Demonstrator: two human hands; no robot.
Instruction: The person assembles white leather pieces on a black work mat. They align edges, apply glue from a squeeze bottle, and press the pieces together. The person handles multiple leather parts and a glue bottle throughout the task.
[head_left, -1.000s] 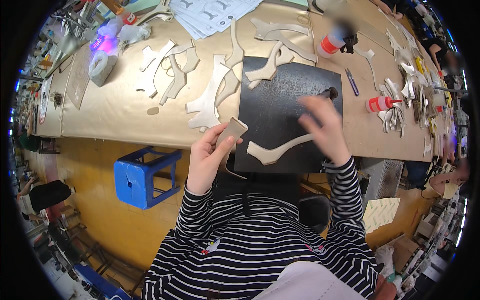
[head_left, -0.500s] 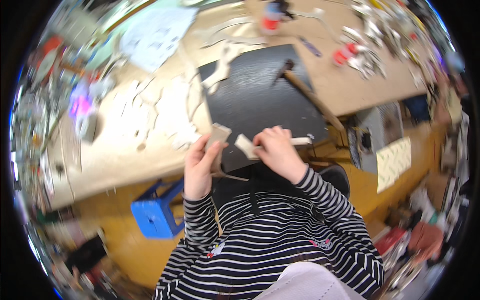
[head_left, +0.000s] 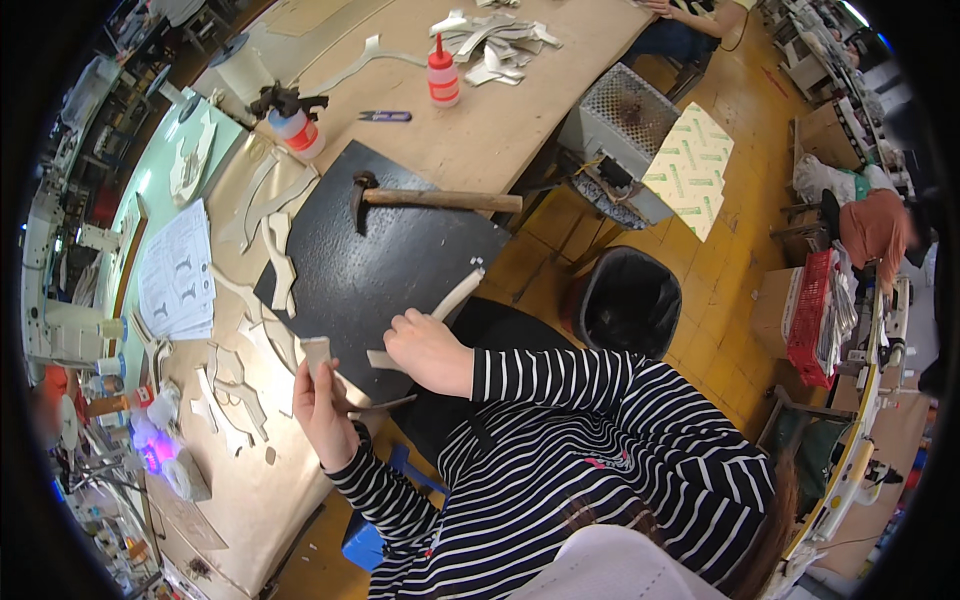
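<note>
My left hand [head_left: 325,418] grips a pale beige piece [head_left: 317,349] between thumb and fingers, at the near left edge of a black board [head_left: 410,240]. A thin strip end [head_left: 385,404] sticks out to the right below it. My right hand [head_left: 428,348] is closed over a beige strip [head_left: 458,294] at the board's near edge. One end of this strip points to the upper right, while a short end shows left of my fingers. The middle of the strip is hidden under my hand. Across the board lies a hammer [head_left: 440,199] with a wooden handle.
Beige cut pieces [head_left: 232,395] lie on the table left of the board. Beyond are a red-capped bottle [head_left: 442,75], purple snips [head_left: 385,116], a second bottle [head_left: 297,133] and printed sheets [head_left: 178,272]. On the floor to the right stands a black-lined bin [head_left: 628,302].
The view has swung to the right, so the board and table appear turned and the bin shows. Both hands still hold their beige pieces beside the board's near edge.
</note>
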